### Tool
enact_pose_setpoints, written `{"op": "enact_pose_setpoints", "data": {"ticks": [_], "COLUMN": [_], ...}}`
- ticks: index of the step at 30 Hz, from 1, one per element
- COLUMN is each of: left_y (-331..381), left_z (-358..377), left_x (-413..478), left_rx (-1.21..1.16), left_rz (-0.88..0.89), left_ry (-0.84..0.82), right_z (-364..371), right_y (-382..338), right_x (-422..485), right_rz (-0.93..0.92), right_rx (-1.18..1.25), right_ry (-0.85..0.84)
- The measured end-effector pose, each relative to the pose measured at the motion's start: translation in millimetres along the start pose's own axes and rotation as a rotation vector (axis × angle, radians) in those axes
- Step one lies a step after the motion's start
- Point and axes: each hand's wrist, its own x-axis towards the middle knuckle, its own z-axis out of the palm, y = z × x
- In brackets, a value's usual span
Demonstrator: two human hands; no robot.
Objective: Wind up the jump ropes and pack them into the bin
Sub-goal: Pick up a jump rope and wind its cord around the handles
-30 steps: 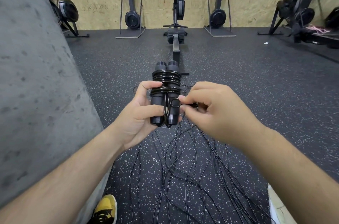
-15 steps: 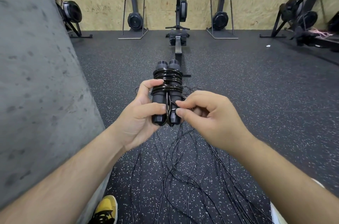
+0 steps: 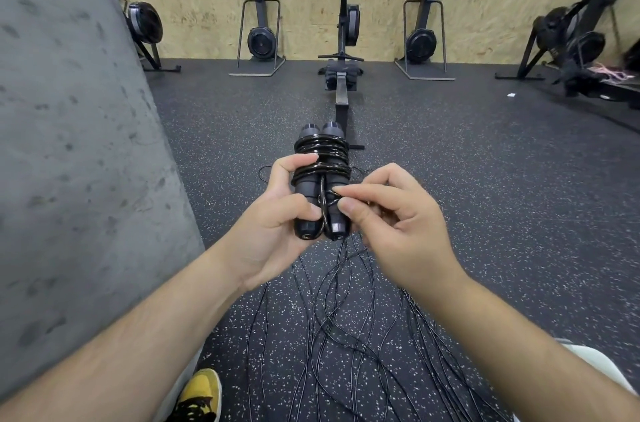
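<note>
head view shows the jump rope (image 3: 320, 153) wound round its paired handles (image 3: 304, 191), held upright above the floor. the left hand (image 3: 273, 224) grips the handles; the right hand (image 3: 398, 224) pinches the cord's tail against them. to finish well, tuck that tail under a tight wrap while the left thumb pins the coils. below the handles lie loose ropes (image 3: 346, 335); beyond them stands a rowing machine (image 3: 341, 89).

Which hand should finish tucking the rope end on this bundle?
Right. The right hand pinches the rope end beside the handles; the left hand is occupied gripping the wound handles, holding them steady.
</note>
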Motion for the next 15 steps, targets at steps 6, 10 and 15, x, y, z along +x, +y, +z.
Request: {"op": "enact_pose_setpoints", "data": {"ticks": [6, 10, 15], "left_y": [-5.1, -8.5, -9.3], "left_z": [-1.7, -2.6, -2.2], "left_x": [3.1, 3.4, 3.8], "left_rx": [0.11, 0.138, 0.171], "left_rz": [0.032, 0.034, 0.062], "left_ry": [0.058, 0.096, 0.118], "right_z": [-0.4, -0.1, 3.1], "right_y": [1.7, -0.4, -7.7], "right_x": [-1.3, -1.7, -1.1], "right_rz": [-0.184, -0.226, -0.183], "right_rx": [-0.267, -0.414, -0.451], "right_ry": [-0.024, -0.089, -0.153]}}
